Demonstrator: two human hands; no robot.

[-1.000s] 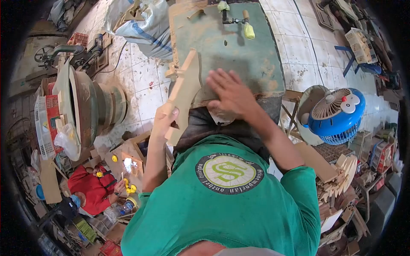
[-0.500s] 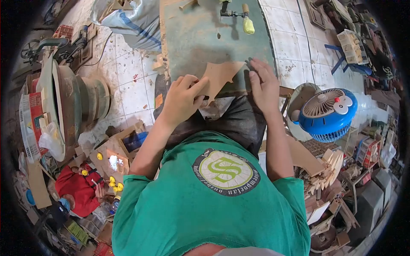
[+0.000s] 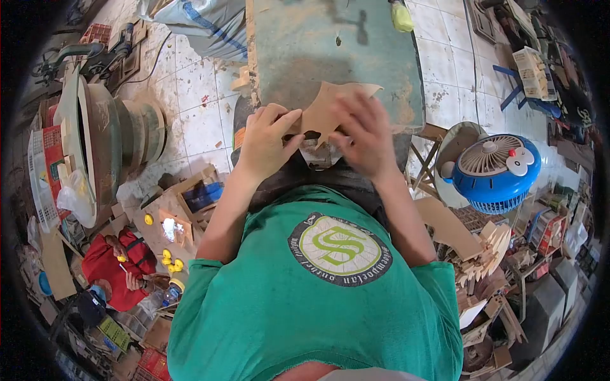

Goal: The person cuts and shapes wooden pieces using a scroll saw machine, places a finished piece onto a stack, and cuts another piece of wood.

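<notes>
Thin brown board (image 3: 324,105) at upper centre of the frame, over the near end of the greenish, dust-streaked table (image 3: 298,44). Outline irregular: curved edges, a slim tip towards the right, a notched near side by the dark trousers (image 3: 305,180). Whether it lies flat or is slightly raised, cannot tell.

Left hand (image 3: 262,145), left of centre: fingers bent, grasping the board's left end, thumb on the near side. Right hand (image 3: 368,136), right of centre: blurred, fingers partly over the board's right half. Cannot tell whether they press, grip or only pass above it.

Handling, by judgement: looks like wood or fibreboard; light, stiff, dry, perhaps a little slippery if dusty. Narrow tip and small points the likeliest parts to chip or snap. Best hold: the broad middle or the thicker left end, thumb on one face and fingers on the other, kept off the points.

Round about: wood offcut (image 3: 241,80) at the table's left edge; yellow-green wrapped object (image 3: 401,18) at its upper right. Blue fan (image 3: 497,168) right of centre, heaped cut wood (image 3: 486,251) below it. Pale sack (image 3: 213,32) at upper left. Person in red (image 3: 114,273) at lower left, hands well apart from these two.
</notes>
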